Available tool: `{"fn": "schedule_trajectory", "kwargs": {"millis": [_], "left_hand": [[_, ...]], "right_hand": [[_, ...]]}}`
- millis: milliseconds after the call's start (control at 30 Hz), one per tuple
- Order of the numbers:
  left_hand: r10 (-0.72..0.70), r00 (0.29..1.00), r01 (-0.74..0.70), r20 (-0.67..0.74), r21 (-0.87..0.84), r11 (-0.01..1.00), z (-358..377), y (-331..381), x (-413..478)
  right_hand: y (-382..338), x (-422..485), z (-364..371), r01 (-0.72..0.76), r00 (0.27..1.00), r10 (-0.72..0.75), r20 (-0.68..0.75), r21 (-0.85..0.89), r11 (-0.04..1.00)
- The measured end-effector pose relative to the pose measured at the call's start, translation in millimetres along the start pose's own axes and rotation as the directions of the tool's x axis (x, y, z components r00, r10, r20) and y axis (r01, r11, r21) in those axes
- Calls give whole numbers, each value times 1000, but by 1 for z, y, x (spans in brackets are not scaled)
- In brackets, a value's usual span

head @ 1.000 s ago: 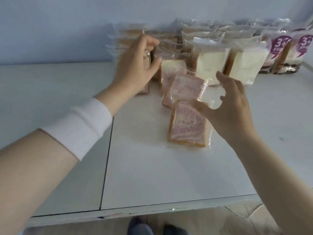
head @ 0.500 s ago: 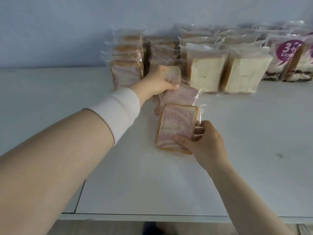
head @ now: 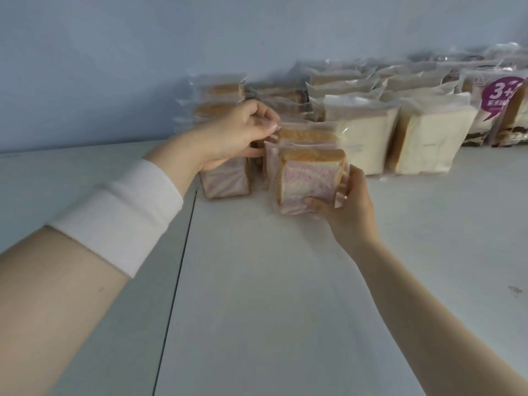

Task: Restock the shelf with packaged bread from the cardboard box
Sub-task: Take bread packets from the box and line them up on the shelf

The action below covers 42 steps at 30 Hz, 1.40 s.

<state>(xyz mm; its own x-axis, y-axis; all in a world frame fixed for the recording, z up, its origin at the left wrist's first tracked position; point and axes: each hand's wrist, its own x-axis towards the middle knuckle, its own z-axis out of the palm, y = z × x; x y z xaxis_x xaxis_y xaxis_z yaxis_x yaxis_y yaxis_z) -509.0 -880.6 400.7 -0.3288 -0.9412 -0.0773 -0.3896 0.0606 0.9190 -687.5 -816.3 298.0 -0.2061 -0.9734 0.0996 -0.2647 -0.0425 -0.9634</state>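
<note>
I've just tipped the pink-marbled bread pack in clear wrap (head: 310,182) upright; half a second ago it lay flat on the white shelf top (head: 257,281). My right hand (head: 347,208) has its fingers clamped on its lower right corner, while my left hand (head: 234,135) pinches the wrap of a pack behind it (second in that file). The front row looks nearly squared, left of the white-bread packs (head: 368,138).

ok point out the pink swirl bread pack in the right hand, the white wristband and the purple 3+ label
pink swirl bread pack (head: 305,182): head view, on its pink marbled front face
white wristband (head: 123,212): head view, middle of the band on the left forearm
purple 3+ label (head: 498,95): head view, on the purple patch, far right pack
</note>
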Motion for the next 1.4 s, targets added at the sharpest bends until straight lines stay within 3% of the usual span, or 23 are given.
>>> {"fn": "schedule_trajectory", "kwargs": {"millis": [100,267,367,500,900,1100,1267,1400], "left_hand": [[139,989,-113,-48,359,926,-14,9,4],[164,974,-224,156,763,606,5,5,4],[283,951,-253,127,845,470,9,-5,10],[313,942,-231,125,916,328,12,-4,13],[303,951,-152,67,952,266,9,-13,31],[305,945,-216,120,928,304,3,-15,27],[334,933,-227,136,941,250,2,-20,28],[399,908,-233,127,945,229,5,-26,33]], "right_hand": [[1,9,4,84,996,-89,-21,-180,980],[4,25,24,110,988,-133,-78,-255,961],[0,26,28,102,988,-131,-83,-283,954],[5,14,22,105,993,-115,-27,-236,966],[13,44,44,80,994,-96,-52,-260,962],[15,38,42,112,992,-122,-33,-228,967],[17,29,39,174,984,-175,12,-218,960],[16,34,41,98,993,-114,-45,-267,959]]}}
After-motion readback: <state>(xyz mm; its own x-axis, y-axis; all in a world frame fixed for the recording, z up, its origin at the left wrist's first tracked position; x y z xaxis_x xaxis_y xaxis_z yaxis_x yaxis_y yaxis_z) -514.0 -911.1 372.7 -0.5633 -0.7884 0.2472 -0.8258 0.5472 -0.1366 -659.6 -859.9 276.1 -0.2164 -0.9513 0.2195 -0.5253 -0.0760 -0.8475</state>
